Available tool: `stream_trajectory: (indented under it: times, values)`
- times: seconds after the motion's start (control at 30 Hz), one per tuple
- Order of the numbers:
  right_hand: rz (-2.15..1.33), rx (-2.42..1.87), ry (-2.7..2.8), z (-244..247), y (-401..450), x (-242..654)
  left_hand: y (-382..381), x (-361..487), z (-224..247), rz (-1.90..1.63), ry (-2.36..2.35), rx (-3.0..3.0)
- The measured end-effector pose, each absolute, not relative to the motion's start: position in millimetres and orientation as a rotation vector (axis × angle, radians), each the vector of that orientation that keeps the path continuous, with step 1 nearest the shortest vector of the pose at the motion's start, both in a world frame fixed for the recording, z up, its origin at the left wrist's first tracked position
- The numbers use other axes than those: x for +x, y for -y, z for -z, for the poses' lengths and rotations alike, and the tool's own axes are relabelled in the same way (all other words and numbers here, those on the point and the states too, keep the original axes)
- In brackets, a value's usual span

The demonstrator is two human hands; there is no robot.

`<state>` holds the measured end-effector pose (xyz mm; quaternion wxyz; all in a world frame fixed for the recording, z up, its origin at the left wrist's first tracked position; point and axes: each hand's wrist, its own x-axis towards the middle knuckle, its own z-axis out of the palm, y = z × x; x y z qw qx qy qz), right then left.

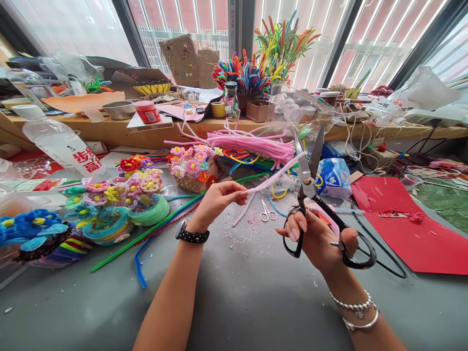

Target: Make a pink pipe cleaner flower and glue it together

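Between the thumb and fingers of my left hand (pixel 225 199) is one end of a pink pipe cleaner (pixel 278 173), which slants up to the right. My right hand (pixel 320 239) has its fingers through the black handles of large scissors (pixel 309 183). Their blades point upward and stand apart, with the pipe cleaner's far tip by the left blade. I cannot tell whether that tip lies between the blades. Below, small scissors (pixel 268 210) rest on the grey table (pixel 241 302) among pink and white fluff scraps. A bundle of pink pipe cleaners (pixel 252 144) lies behind.
Pipe-cleaner flowers in a wicker basket (pixel 197 183) and several colourful pots of flowers (pixel 107 224) stand left. A water bottle (pixel 60 141) leans there. Green stems (pixel 146 236) cross the table. Right lie a red sheet (pixel 413 219) and a blue packet (pixel 334 178). A cluttered ledge (pixel 146 129) runs behind.
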<state>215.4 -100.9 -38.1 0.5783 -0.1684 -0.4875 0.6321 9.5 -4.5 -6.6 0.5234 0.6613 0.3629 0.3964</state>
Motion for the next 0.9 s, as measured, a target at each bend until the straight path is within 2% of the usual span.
stream_trajectory:
  times: [0.37, 0.67, 0.9]
  values:
    - [-1.390, -0.501, 1.031, 41.8, 103.4, 209.1, 5.7, 7.9, 7.5, -0.634, -0.840, 1.602]
    - [-1.363, -0.502, 1.066, 44.3, 106.3, 210.2, 5.3, 8.3, 4.6, -0.773, -0.879, 1.526]
    - [-1.367, -0.509, 1.076, 40.1, 104.8, 212.6, 4.7, 6.1, 6.2, -0.736, -0.851, 1.517]
